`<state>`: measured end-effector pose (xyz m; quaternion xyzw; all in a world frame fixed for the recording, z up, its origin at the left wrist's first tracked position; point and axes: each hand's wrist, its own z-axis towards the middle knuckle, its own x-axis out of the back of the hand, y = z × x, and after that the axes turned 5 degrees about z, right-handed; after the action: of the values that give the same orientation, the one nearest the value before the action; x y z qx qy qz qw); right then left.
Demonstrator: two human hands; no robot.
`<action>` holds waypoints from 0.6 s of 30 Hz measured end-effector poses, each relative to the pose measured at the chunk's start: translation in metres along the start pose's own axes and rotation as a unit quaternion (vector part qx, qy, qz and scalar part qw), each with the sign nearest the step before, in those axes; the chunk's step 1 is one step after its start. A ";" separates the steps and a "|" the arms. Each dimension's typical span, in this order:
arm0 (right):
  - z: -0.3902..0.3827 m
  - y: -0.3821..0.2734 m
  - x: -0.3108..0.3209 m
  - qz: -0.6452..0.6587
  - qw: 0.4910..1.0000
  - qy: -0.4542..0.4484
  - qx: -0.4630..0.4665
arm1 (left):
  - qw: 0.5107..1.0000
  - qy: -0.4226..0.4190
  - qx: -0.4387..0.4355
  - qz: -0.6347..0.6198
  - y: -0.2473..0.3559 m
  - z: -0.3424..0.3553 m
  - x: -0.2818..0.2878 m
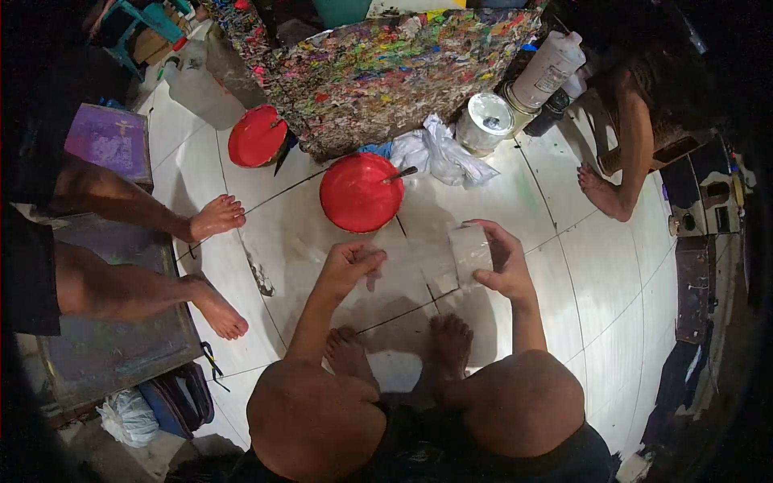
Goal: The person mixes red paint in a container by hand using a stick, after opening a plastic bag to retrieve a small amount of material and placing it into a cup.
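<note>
In front of my knees, my right hand [509,262] grips a wide roll of clear packing tape [470,254], fingers behind it and thumb at its near side. A see-through strip of tape [419,259] seems to stretch from the roll toward my left hand [352,267], faint against the white tiles. My left thumb and fingers are pinched together, with a bit of tape hanging below them. Just beyond my hands on the floor sits a red tub of red paint [361,193] with a spoon-like handle [400,175] leaning on its rim.
A paint-crusted block [403,80] stands ahead. Beside it are a second red bowl [257,136], white plastic bags [443,154], a white paint can [485,122] and a clear jug [201,92]. Other people's bare feet [217,219] are at left and right [605,193]. Framed screens [113,306] lie left.
</note>
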<state>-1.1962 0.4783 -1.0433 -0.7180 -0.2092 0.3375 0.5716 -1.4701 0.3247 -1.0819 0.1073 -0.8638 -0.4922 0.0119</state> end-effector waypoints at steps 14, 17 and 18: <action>0.004 -0.028 -0.064 -0.408 0.911 -0.018 0.055 | 0.820 0.097 -0.396 0.402 0.022 0.000 -0.069; 0.003 -0.044 -0.058 -0.427 0.899 -0.024 0.098 | 0.823 0.114 -0.379 0.407 0.024 -0.011 -0.061; 0.005 -0.043 -0.060 -0.431 0.893 -0.095 0.091 | 0.820 0.123 -0.387 0.403 0.024 -0.014 -0.059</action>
<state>-1.2374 0.4518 -0.9879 -0.4667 -0.5195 0.1419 0.7015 -1.4147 0.3360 -1.0488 -0.2042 -0.5597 -0.7202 0.3554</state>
